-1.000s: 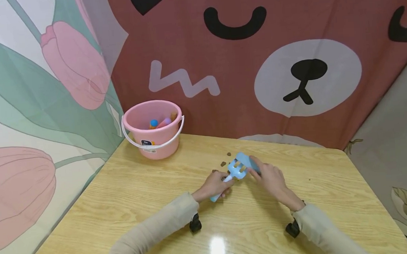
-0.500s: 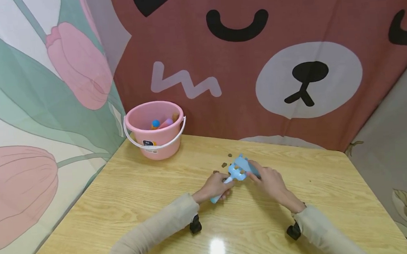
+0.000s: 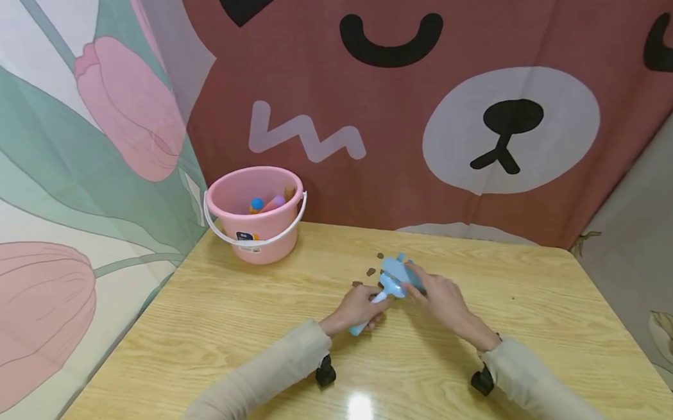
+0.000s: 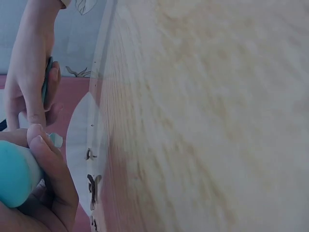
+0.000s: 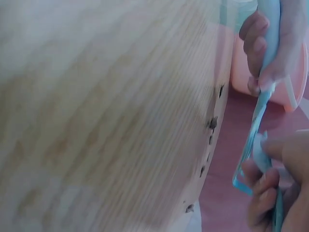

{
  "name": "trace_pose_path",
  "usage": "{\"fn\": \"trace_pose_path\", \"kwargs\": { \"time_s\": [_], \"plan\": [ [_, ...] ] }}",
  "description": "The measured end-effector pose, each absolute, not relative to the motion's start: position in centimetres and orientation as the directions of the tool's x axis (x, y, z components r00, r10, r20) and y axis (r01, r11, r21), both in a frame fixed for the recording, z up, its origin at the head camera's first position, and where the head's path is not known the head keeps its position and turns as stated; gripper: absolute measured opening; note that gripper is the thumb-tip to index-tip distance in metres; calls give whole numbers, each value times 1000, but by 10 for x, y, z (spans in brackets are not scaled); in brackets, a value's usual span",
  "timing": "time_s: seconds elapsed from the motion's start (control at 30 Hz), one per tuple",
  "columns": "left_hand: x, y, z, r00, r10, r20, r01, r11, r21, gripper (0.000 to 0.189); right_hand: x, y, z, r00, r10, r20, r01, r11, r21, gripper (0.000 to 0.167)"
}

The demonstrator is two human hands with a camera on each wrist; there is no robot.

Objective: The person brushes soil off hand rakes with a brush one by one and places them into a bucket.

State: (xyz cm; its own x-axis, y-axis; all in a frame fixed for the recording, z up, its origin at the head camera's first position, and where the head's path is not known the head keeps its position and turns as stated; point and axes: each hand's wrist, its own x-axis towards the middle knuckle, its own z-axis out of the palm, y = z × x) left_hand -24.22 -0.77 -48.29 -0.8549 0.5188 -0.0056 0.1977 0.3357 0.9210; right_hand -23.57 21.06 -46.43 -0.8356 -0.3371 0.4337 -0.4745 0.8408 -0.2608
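Observation:
In the head view my left hand (image 3: pixel 361 306) grips the pale handle of a blue toy garden fork (image 3: pixel 392 286), its tines pointing away and to the right. My right hand (image 3: pixel 443 296) pinches a flat light-blue cloth-like piece (image 3: pixel 396 268) laid over the tines, which hides most of them. Seen from the right wrist, the fork (image 5: pixel 256 123) slants down from the left hand, and the right fingers hold the blue piece (image 5: pixel 261 153) against its lower end. The rounded turquoise handle end (image 4: pixel 13 174) sticks out of the left fist in the left wrist view.
Several brown crumbs (image 3: pixel 371 272) lie on the wooden table (image 3: pixel 252 343) beside the fork. At the back left stands a pink bucket (image 3: pixel 264 240) with a white handle and coloured toys inside. Printed curtains (image 3: pixel 388 104) hang behind the table.
My right hand has shifted the light-blue piece slightly left along the fork's head, covering more of the tines. My left hand keeps its grip on the handle, almost unmoved.

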Motion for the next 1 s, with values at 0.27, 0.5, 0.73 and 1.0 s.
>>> {"fn": "trace_pose_path", "kwargs": {
  "time_s": [0.27, 0.5, 0.73, 1.0],
  "plan": [
    [-240, -8, -484, -872, 490, -15, 203, 389, 899, 15, -238, 211, -463, -824, -332, 459, -477, 844, -244, 50],
    [-240, -7, -481, -862, 506, -1, 232, 396, 889, 16, -237, 210, -460, -846, -314, 431, -439, 869, -228, 50],
    [-243, -10, -481, -884, 466, -19, 176, 372, 911, 20, -236, 219, -462, -844, -284, 456, -434, 861, -267, 47],
    [-244, -13, -478, -887, 461, -21, 150, 330, 932, 24, -229, 228, -467, -872, -279, 401, -414, 858, -304, 43]
  ]
}}
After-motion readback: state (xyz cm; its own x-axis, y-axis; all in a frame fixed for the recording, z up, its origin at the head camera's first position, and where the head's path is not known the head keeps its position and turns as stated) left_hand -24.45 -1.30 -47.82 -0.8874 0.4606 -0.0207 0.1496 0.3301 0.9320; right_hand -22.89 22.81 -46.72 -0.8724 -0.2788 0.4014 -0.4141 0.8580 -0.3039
